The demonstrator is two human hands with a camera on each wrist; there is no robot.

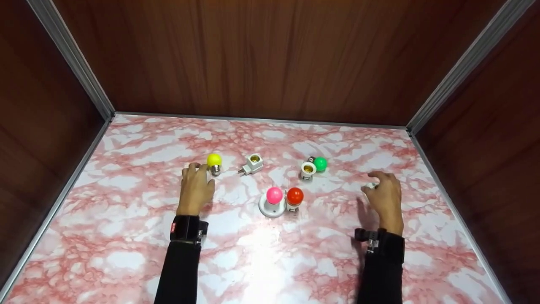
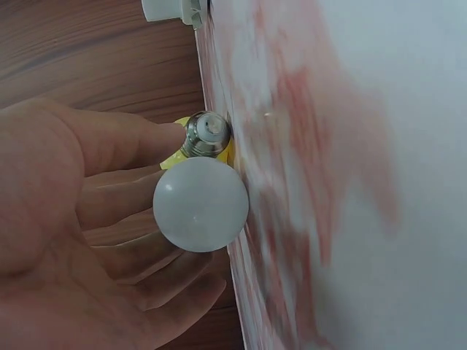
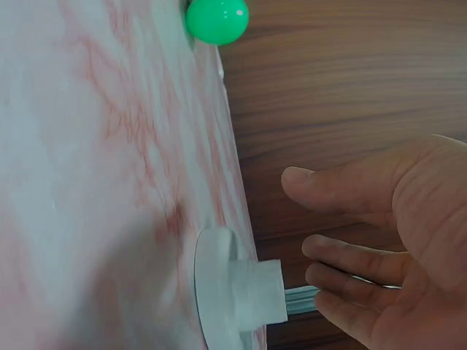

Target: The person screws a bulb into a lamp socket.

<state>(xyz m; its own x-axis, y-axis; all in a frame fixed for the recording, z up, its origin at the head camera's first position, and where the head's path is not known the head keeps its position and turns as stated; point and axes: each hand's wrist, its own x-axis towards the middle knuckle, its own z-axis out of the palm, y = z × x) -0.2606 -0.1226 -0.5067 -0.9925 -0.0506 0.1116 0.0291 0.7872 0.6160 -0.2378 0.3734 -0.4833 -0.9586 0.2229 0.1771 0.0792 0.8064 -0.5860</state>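
My left hand (image 1: 196, 190) reaches down at the left with loosely bent fingers. In the left wrist view a white round bulb (image 2: 201, 204) sits on the table in front of those fingers; from the head it is hidden under the hand. Just beyond lies a yellow bulb (image 1: 214, 160), its metal screw base (image 2: 206, 135) overlapped by the thumb tip. At the right my right hand (image 1: 384, 195) hovers with thumb and fingers spread apart, nothing between them. Close to its fingertips stands a white round-based lamp holder (image 3: 259, 292), mostly covered by the hand in the head view.
Midway between the hands, a pink bulb (image 1: 274, 195) stands on a white round base (image 1: 272, 210), beside a red bulb (image 1: 295, 196) in a white socket. Farther back are a white plug-in socket (image 1: 252, 164), a white lamp socket (image 1: 307, 172) and a green bulb (image 1: 320, 164). Wooden walls (image 1: 261, 59) surround the table.
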